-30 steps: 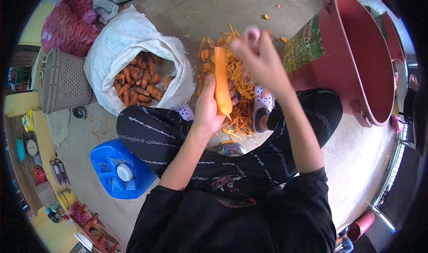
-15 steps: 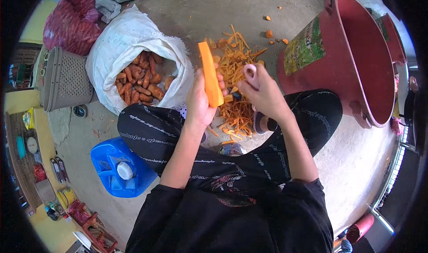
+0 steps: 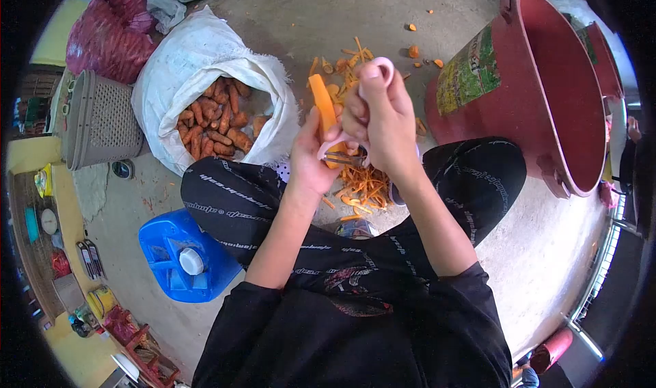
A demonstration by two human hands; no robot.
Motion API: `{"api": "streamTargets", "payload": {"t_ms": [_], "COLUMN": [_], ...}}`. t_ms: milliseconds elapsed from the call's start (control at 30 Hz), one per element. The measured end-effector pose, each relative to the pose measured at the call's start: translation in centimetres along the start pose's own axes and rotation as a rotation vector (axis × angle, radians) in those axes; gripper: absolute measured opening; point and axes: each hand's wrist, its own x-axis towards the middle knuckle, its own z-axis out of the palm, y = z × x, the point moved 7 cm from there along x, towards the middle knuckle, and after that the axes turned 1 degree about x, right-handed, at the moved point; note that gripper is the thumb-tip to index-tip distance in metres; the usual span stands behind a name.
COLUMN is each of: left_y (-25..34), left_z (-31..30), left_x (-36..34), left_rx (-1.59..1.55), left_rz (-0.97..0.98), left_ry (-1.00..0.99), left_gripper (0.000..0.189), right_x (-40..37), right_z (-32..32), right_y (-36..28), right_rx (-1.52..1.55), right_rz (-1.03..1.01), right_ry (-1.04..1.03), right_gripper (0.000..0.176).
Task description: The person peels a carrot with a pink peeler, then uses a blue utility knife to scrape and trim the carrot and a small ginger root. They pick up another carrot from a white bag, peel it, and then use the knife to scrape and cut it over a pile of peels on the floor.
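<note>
orange, smooth-sided carrot (image 3: 321,104), its visible surface bare of skin, tilts in the left hand (image 3: 311,161), whose part-curled fingers wrap its lower half above the floor, between the knees. the right hand (image 3: 389,118) is closed firmly round a pale pink, y-shaped plastic peeler (image 3: 333,143) with a metal blade (image 3: 344,159), the looped handle end jutting past the thumb. the blade lies across the carrot's lower end, just beside the left palm; whether its edge is biting cannot be told.

that nearness looks like the main hazard: if the blade skips off the rounded end, the palm could be nicked. freshly bared flesh is probably slick, so the carrot might twist under pressure, making cuts uneven, or slide out into the loose heap of orange peelings (image 3: 367,186) below. scraps caught between the peeler's arms could also clog it and invite harder, less controlled pushing.
</note>
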Motion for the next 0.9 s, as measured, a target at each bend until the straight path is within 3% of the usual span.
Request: {"api": "streamTargets", "payload": {"t_ms": [33, 67, 267, 400, 500, 600, 733, 833, 900], "left_y": [-0.1, -0.5, -1.5, -2.6, -3.1, -3.4, -2.3, -1.9, -1.1], "left_z": [0.3, -0.4, -0.4, -0.7, -0.3, 0.0, 0.6, 0.4, 0.6], "left_x": [-0.1, -0.4, -0.7, -0.4, -0.5, -0.7, -0.7, -0.4, -0.5], "left_rx": [-0.031, 0.066, 0.201, 0.050, 0.039, 0.155, 0.165, 0.141, 0.332], "left_rz": [-0.009, 0.012, 0.018, -0.001, -0.081, -0.134, -0.088, -0.051, 0.034], "left_ry": [-0.003, 0.210, 0.265, 0.144, 0.058, 0.034, 0.072, 0.073, 0.147], "left_gripper": [0.031, 0.028, 0.027, 0.023, 0.027, 0.038, 0.046, 0.041, 0.033], "right_x": [0.3, 0.6, 3.4, 6.8, 10.5, 13.9, 13.0, 11.1, 9.5], "right_z": [0.1, -0.2, -1.4, -2.1, -3.6, -6.4, -6.9, -7.7, -8.4], "right_y": [0.5, 1.0, 0.3, -0.3, -2.0, -3.7, -4.9, -4.6, -4.0], "right_rx": [-0.009, 0.019, -0.098, -0.197, -0.395, -0.566, -0.376, -0.357, -0.347], "right_rz": [0.004, 0.051, -0.006, -0.022, -0.264, -0.377, -0.362, -0.327, -0.240], "right_ry": [-0.026, -0.006, 0.021, 0.007, 0.084, 0.173, 0.101, 0.092, 0.156], "right_gripper": [0.022, 0.021, 0.023, 0.024, 0.024, 0.022, 0.022, 0.021, 0.022]}}
